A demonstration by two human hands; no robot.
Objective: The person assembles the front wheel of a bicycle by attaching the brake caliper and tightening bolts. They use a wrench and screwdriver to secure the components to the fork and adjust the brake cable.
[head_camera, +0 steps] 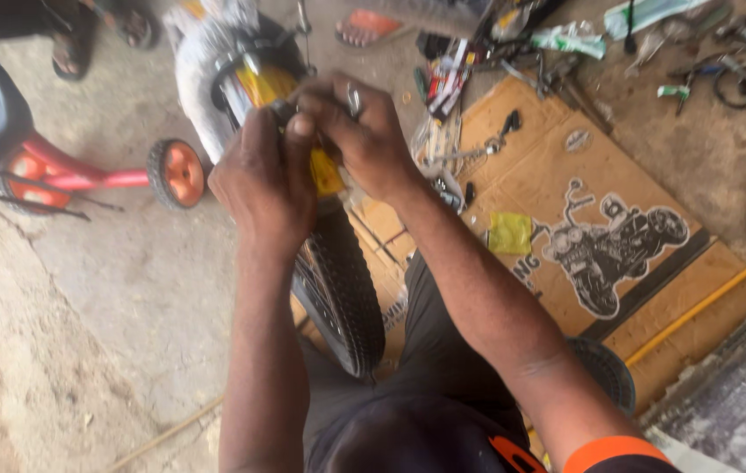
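A small bicycle wheel with a black knobby tyre (342, 285) stands upright between my legs, its yellow frame part (326, 173) running up toward the hands. My left hand (261, 180) is closed around the upper part of the wheel. Right beside it, my right hand (364, 136) curls its fingers over the same spot, a ring showing on one finger. Both hands touch each other and hide the piece they grip.
A red child's tricycle with an orange wheel (176, 172) lies to the left. Flattened cardboard (653, 289) with a motorcycle picture covers the floor at right, scattered tools (478, 79) beyond it. A yellow hose (714, 298) crosses at right. Someone's sandalled feet (70, 48) stand top left.
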